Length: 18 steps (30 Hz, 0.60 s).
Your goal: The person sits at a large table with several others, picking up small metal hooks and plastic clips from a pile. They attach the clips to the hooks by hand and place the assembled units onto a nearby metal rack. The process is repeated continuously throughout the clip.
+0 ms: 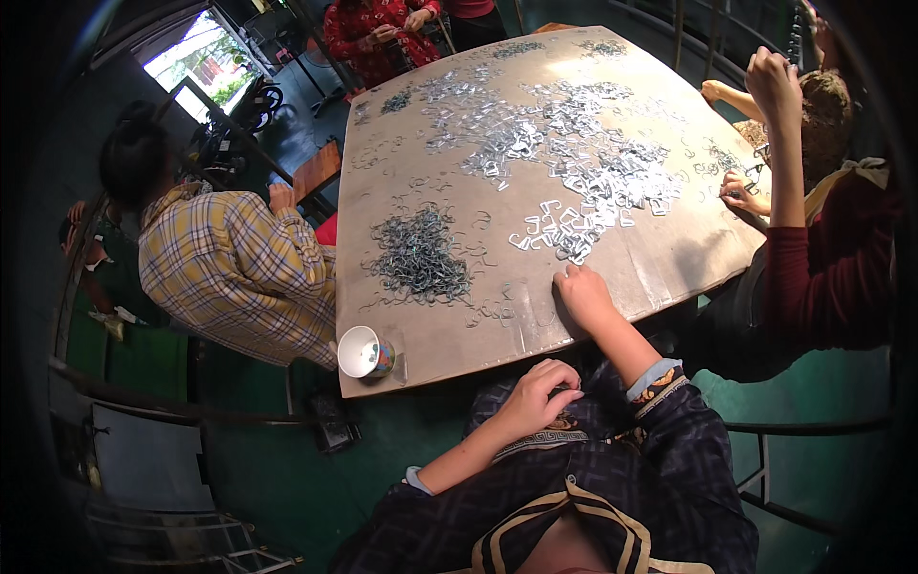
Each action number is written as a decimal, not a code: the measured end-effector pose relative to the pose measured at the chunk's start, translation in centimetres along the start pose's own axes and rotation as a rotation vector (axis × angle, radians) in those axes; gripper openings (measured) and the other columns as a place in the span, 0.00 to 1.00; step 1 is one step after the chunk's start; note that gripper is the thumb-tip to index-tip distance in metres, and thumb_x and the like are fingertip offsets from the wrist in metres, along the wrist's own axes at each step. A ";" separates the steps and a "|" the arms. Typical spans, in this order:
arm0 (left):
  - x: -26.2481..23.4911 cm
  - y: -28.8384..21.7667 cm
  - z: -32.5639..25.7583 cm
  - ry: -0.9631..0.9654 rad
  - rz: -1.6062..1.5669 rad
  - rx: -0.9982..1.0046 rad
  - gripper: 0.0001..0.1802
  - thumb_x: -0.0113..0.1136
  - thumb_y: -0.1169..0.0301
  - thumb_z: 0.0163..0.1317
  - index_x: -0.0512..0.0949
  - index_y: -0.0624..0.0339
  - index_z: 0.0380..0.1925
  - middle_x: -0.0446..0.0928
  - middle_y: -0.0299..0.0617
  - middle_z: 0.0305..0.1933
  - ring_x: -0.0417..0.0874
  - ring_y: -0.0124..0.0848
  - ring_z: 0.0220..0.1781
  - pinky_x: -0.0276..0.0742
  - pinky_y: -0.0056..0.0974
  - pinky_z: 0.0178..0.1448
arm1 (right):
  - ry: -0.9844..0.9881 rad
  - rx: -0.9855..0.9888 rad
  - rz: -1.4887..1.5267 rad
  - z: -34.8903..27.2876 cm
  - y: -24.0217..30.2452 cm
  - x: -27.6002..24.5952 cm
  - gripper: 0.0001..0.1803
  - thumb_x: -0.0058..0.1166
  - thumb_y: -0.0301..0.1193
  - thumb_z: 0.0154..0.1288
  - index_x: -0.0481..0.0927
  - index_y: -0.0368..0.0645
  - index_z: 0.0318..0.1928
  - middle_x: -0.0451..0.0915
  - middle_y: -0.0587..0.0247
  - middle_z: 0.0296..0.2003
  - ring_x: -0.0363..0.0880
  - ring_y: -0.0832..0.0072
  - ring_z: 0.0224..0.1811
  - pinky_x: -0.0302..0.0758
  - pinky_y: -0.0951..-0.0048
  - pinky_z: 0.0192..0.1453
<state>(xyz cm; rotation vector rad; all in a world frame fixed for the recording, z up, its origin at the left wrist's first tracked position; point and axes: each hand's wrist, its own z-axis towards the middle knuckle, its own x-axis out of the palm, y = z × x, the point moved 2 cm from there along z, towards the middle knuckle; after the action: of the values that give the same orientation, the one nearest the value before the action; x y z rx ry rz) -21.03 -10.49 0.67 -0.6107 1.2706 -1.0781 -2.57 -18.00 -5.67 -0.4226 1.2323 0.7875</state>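
Note:
My right hand (583, 298) reaches onto the table, fingers bent down at the near edge of a heap of shiny flat metal hooks (612, 187). Whatever its fingertips pinch, if anything, is too small to tell. Close to my body, off the table's near edge, my left hand (543, 397) is curled with thumb and fingers together; what it may hold is hidden. To the left of my right hand lies a dark pile of thin bent wire pieces (421, 256), with a few loose ones scattered around it.
A paper cup (360, 352) stands at the near left corner of the brown-covered table (497, 340). A person in a plaid shirt (225, 263) sits at the left. People's hands work along the right side, and a person in red (349, 43) is at the far end.

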 end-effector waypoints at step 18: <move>-0.4 -0.2 -1.1 -0.061 0.007 -0.010 0.09 0.65 0.76 0.54 0.73 0.63 0.30 0.76 0.44 0.34 0.78 0.41 0.40 0.72 0.40 0.47 | -0.005 0.045 -0.060 0.0 1.0 -0.1 0.01 0.53 0.22 0.51 0.78 0.37 0.26 0.78 0.49 0.31 0.81 0.57 0.34 0.80 0.63 0.35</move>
<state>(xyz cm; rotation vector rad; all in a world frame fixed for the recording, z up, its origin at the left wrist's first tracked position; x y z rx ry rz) -22.06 -9.99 0.74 -0.6422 1.2253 -1.0407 -3.27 -17.36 -5.49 -0.4184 1.2248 0.7076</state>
